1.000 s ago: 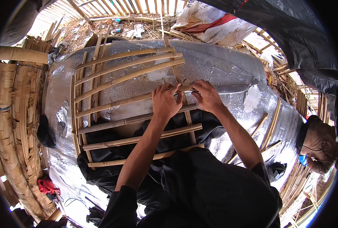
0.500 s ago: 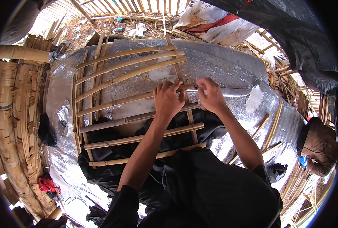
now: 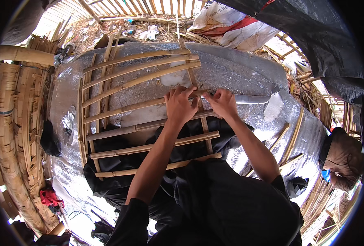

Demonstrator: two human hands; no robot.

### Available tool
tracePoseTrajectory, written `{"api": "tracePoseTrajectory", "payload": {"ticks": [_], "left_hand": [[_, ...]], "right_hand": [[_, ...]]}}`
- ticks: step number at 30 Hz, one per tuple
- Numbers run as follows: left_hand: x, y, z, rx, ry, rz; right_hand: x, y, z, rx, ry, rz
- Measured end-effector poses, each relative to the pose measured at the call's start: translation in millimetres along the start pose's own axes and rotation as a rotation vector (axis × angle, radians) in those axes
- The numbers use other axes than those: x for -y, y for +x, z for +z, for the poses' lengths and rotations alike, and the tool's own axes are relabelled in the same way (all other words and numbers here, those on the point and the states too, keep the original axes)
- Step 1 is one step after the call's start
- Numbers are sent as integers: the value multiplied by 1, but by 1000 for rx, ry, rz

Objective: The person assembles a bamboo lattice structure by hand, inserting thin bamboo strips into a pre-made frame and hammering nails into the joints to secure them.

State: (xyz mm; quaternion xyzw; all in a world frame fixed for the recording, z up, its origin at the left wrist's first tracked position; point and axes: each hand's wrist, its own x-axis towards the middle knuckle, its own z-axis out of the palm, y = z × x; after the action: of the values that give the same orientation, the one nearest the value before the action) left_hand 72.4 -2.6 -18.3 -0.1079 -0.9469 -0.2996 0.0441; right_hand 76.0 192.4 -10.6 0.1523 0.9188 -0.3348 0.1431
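Note:
A frame of bamboo slats [image 3: 126, 108] lies across my lap and the silvery sheet, its slats crossing thinner upright strips. My left hand [image 3: 180, 104] is closed round the fourth slat from the far side, by the right upright strip [image 3: 191, 76]. At that slat's right end, my right hand [image 3: 223, 102] is pinched with thumb and fingertips close together. What the right fingertips hold is too small and hidden to name. A long, pale, narrow strip [image 3: 253, 99] lies on the sheet to the right of that hand.
The silvery sheet [image 3: 239, 67] spreads under the frame. Loose bamboo strips [image 3: 293, 135] lie at the right, near a brown bag-like bundle [image 3: 343, 158]. A woven bamboo wall [image 3: 20, 135] stands at the left. White and red sacks [image 3: 235, 26] and litter are at the back; black plastic [image 3: 313, 37] hangs upper right.
My right hand has shifted slightly left and turned, bringing its thumb against the slat's end. A small dark thing seen at its fingertips before is now hidden. The left hand has barely moved.

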Motion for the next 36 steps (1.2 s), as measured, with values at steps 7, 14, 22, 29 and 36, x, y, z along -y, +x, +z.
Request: {"api": "tracePoseTrajectory", "payload": {"ticks": [7, 14, 22, 29, 36], "left_hand": [[-45, -60, -5, -43, -81, 71], [-47, -80, -4, 16, -55, 79], [-58, -108, 1, 52, 53, 83], [-56, -112, 0, 67, 71, 97], [-56, -111, 4, 63, 68, 95]], "right_hand": [[-13, 10, 2, -109, 63, -212], [-2, 27, -2, 189, 62, -218], [-6, 22, 1, 192, 199, -224], [6, 12, -9, 234, 211, -126], [-8, 10, 5, 110, 195, -256]]}}
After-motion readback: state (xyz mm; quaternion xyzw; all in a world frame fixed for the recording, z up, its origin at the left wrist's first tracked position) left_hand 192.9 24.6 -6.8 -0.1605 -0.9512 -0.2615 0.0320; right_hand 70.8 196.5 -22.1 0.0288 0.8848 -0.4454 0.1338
